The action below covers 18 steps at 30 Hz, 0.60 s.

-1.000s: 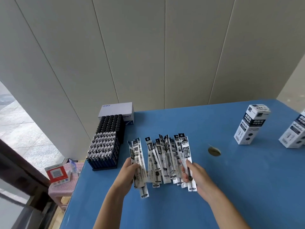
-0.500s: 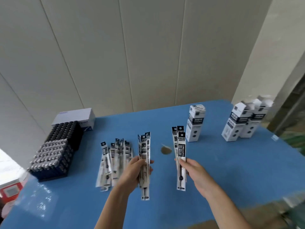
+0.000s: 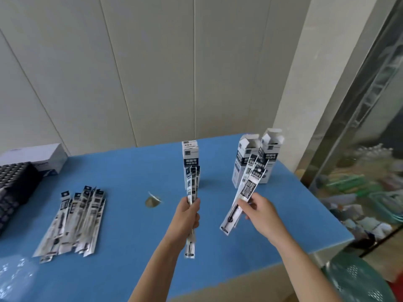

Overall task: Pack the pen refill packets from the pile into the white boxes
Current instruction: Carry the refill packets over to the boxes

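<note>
While the left hand (image 3: 188, 216) grips a bundle (image 3: 192, 190) of refill packets upright in its fist, the right hand (image 3: 260, 211) pinches a second bundle (image 3: 245, 192) between thumb and fingers. This one is tilted, its top leaning right toward the two boxes (image 3: 242, 153) at the far right corner of the counter (image 3: 130, 171). Both hands are raised above the blue counter, not resting on it. The two boxes stand upright, touching each other, with their top flaps up. A third box (image 3: 190, 152) stands alone to their left, directly behind the left hand's bundle, its top flat. The pile (image 3: 74, 223) of packets lies flat on the counter to the left, fanned and overlapping, well apart from both hands. Between the pile and the third box is a small round brown mark (image 3: 152, 202). At the far left edge lies a black tray of pens (image 3: 13, 188), with a white carton (image 3: 32, 159) just behind it. A green stool (image 3: 357, 280) shows at lower right, below the counter.
</note>
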{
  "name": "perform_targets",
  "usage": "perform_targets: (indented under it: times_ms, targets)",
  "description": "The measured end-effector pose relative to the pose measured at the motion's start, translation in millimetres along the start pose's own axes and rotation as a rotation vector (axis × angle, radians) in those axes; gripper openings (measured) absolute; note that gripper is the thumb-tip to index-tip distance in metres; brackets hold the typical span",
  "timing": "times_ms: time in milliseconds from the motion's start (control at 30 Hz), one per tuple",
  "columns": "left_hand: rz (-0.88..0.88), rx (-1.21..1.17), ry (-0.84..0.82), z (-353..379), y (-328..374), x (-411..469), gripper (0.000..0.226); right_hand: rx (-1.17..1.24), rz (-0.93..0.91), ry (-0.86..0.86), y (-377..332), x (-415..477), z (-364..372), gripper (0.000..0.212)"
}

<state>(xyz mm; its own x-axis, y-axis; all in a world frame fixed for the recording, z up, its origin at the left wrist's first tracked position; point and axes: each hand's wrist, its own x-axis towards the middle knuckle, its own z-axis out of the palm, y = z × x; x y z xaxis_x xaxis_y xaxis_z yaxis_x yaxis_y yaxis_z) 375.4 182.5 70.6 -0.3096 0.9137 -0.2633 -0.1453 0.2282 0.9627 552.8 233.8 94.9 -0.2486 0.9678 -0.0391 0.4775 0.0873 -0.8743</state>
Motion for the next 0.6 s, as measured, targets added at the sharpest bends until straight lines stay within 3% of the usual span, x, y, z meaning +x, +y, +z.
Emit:
perform_targets:
  times_ms: [300, 500, 600]
  targets:
    - [0.217, 0.142, 0.038, 64.7, 46.3, 54.2, 0.013, -0.079, -0.245, 0.253, -22.6, 60.3, -76.1, 0.021]
    - [0.401, 0.303, 0.097, 108.0, 84.0, 104.7, 0.026, -0.103, -0.344, 0.424, -41.6, 111.2, -104.4, 0.022]
    - [0.402, 0.326, 0.087, 123.1, 90.2, 123.8, 0.029, -0.125, -0.368, 0.447, -46.7, 131.2, -108.9, 0.018]
